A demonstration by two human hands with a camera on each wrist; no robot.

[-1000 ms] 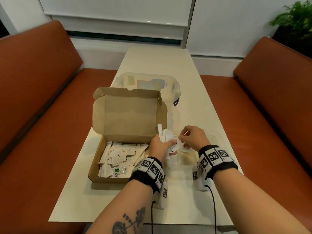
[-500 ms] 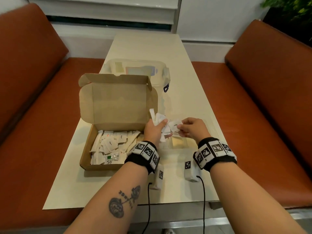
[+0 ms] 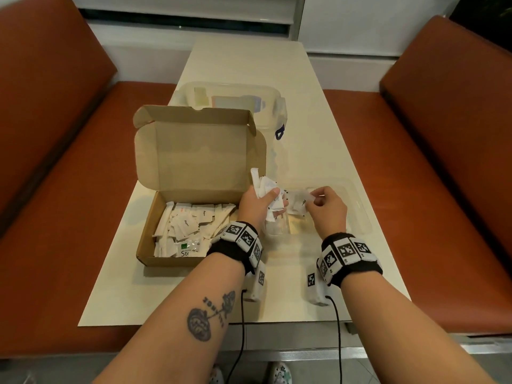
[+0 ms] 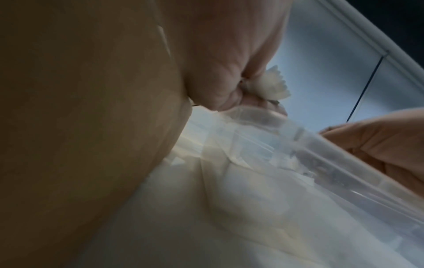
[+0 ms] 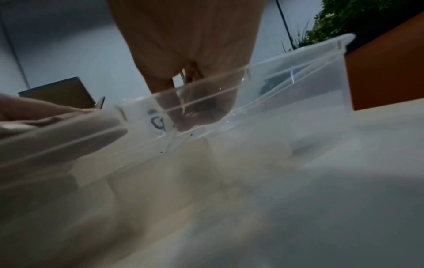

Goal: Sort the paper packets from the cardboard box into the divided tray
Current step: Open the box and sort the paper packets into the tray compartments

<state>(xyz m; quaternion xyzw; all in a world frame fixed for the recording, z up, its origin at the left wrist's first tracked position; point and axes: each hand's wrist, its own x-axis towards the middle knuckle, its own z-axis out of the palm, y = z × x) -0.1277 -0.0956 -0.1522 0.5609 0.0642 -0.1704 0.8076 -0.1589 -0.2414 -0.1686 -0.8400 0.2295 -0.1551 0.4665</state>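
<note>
The cardboard box [image 3: 177, 228] near the tabletop's left edge holds most paper packets. The left hand [image 3: 256, 206] clutches a bunch of packets [image 3: 266, 189]; the right hand [image 3: 327, 209] pinches 1 packet [image 3: 300, 203] above the clear divided tray [image 3: 357, 206]. Best read its label, then release low inside the matching compartment.

Left grip [image 3: 259, 202] clenched around a bunch, right grip [image 3: 322, 207] pinching, forearms extended

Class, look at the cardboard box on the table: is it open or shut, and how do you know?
Open. The cardboard box has its lid standing upright behind it, so the paper packets inside show.
</note>
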